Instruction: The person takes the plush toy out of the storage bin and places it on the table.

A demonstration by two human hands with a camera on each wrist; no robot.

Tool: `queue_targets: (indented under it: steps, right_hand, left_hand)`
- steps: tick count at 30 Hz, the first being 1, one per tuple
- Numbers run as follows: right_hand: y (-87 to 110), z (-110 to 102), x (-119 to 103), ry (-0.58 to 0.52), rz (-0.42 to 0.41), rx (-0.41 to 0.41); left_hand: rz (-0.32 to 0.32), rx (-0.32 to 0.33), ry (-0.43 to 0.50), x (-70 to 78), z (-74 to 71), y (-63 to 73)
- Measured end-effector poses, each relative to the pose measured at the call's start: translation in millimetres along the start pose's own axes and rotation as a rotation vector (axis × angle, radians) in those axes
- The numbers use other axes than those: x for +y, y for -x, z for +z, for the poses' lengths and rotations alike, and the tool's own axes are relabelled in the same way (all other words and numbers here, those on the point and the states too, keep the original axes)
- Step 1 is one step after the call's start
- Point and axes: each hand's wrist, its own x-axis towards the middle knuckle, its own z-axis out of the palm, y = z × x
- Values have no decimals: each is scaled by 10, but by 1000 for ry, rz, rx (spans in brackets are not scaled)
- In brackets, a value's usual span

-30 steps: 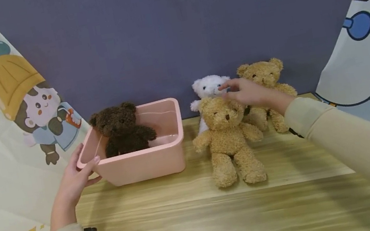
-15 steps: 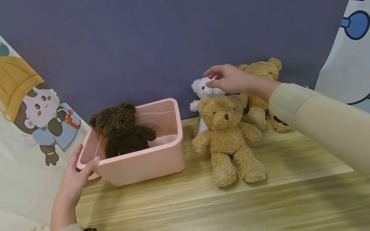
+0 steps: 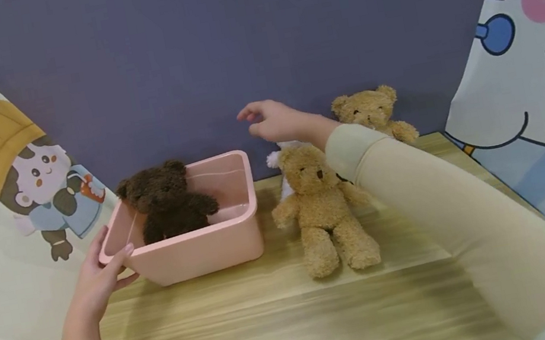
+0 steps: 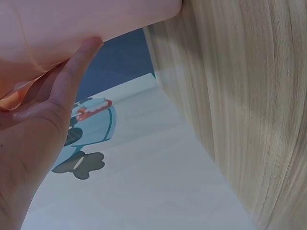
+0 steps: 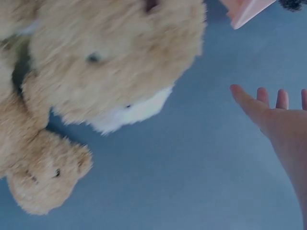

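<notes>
White teddy bear [image 3: 277,160] is soft and fluffy, almost wholly hidden behind the tan teddy bear [image 3: 322,203] sitting on the table [image 3: 286,318]; only a paw and a patch of pale fur show. It stands against the purple wall, just right of the pink bin [image 3: 199,248]. Above it the right hand [image 3: 272,122] hovers, fingers spread, holding nothing. The left hand [image 3: 93,281] grips the bin's left rim, where a dark brown teddy bear [image 3: 164,203] sits inside.

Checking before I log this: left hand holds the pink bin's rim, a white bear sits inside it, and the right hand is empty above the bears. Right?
Not quite. The bear in the pink bin is dark brown, as the head view shows. The left hand holds the rim; the right hand is empty.
</notes>
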Motion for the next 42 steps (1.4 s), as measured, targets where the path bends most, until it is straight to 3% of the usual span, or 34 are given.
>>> queue_targets:
  steps: [16, 22, 26, 32, 38, 42]
  right_hand:
    - [-515, 570, -567, 76, -111, -123]
    - [-698, 875, -889, 116, -102, -182]
    - [-811, 1117, -1106, 204, -85, -251]
    - [-978, 1422, -1279, 268, -66, -356]
    - [-1006, 1492, -1310, 300, 17, -377]
    - [-1039, 1514, -1329, 352, 7, -368]
  left_hand:
    - [6, -12, 3, -49, -66, -56]
    - [14, -5, 17, -61, -101, -34]
    - [4, -4, -7, -93, -153, 1]
    - [5, -15, -28, -109, -179, 36]
    - [23, -31, -32, -50, -98, -47]
    - [20, -43, -5, -47, -79, -65]
